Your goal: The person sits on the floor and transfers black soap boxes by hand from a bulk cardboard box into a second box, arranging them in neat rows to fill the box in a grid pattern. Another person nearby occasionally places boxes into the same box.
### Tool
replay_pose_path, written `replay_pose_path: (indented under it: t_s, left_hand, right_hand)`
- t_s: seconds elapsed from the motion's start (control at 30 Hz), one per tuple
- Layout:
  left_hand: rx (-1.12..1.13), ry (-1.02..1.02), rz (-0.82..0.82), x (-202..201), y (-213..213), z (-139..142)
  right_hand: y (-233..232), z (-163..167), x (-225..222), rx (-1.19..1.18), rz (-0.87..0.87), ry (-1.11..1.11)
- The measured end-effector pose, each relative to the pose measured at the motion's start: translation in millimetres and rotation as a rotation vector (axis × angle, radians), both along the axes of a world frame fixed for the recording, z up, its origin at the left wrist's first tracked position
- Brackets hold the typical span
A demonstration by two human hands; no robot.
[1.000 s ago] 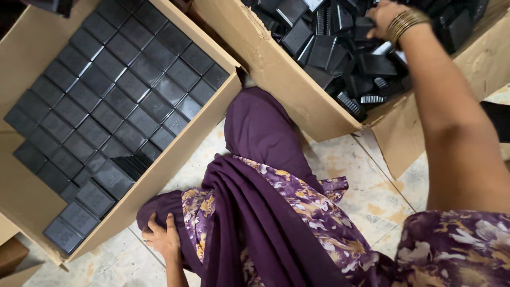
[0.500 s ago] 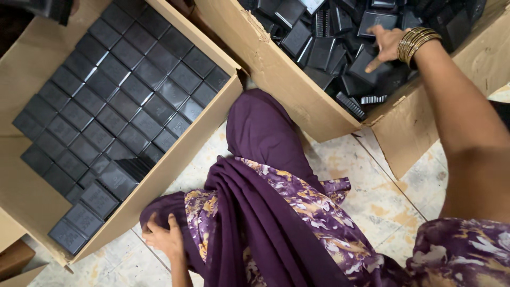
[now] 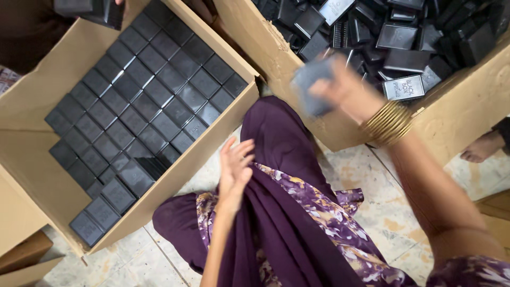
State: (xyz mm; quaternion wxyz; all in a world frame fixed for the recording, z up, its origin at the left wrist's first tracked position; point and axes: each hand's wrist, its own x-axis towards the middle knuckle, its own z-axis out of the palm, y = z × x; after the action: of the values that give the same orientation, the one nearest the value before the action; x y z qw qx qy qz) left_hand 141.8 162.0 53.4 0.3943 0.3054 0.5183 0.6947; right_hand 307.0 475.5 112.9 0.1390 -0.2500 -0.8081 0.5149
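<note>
A small flat black rectangular box [image 3: 313, 87], blurred, is gripped by the right hand [image 3: 345, 90] w/ fingers closed round it, held in mid-air just in front of the near wall of the big brown cardboard carton at right [image 3: 457, 114], which is heaped w/ loose black boxes [image 3: 404, 42] lying at all angles. Gold bangles [image 3: 389, 123] are worn on that wrist. The left hand [image 3: 235, 169] is raised above the purple-clad lap, fingers spread, nothing held. To the left, a second open brown cardboard carton [image 3: 32, 106] is packed w/ like black boxes in neat rows [image 3: 143, 101], approx. filling its floor. A purple floral garment [image 3: 313, 223] covers the knees. Underneath, a pale mottled tiled floor [image 3: 382, 212] w/ thin joints is seen; a bare foot of another person [image 3: 482, 148] rests at far right.
</note>
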Motion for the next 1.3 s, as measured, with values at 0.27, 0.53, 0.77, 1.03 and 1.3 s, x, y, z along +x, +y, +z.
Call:
replay_pose_path:
  t_s: [0.27,0.53,0.77,1.03,1.3]
  left_hand:
    - [-0.131,-0.664,0.068,14,5,-5]
    - [-0.239,-0.773,0.420,2,-61,8]
    - [-0.242,-0.825,0.500,-8,-80,-3]
    - [-0.184,-0.811,0.491,-21,-89,-13]
    - [-0.154,-0.848,0.443,-16,-74,-20]
  right_hand:
    - [71,-56,-63,0.325,-0.031,0.180]
    - [179,-135,-153,0.231,-0.910,0.000]
    - [178,-125,-142,-0.379,-0.483,0.387]
    - [151,-150,-23,0.200,-0.666,-0.894]
    - [126,-160,-59,0.444,-0.601,-0.701]
